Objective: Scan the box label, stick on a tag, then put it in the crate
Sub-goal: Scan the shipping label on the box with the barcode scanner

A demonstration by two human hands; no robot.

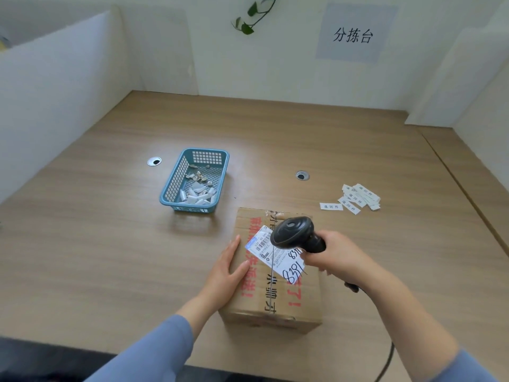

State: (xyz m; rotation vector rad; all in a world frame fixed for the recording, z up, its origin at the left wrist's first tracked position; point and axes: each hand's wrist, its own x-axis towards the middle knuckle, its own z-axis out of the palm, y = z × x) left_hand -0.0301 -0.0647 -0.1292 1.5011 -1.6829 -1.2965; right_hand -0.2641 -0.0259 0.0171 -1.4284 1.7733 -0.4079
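A brown cardboard box (275, 296) with red print sits on the wooden table near the front edge. A white shipping label (271, 253) with a barcode and handwritten numbers lies on its top. My left hand (228, 267) rests flat on the box's left top edge, holding it steady. My right hand (334, 250) grips a black barcode scanner (293, 232), its head held just above the label and hiding part of it. A pile of small white tags (356, 198) lies on the table to the right of the box.
A blue plastic basket (176, 186) with paper scraps stands behind and left of the box. Two cable grommets (302, 175) sit in the tabletop. White partitions wall the table on the left, back and right. The scanner's black cable (385, 362) trails off the front edge.
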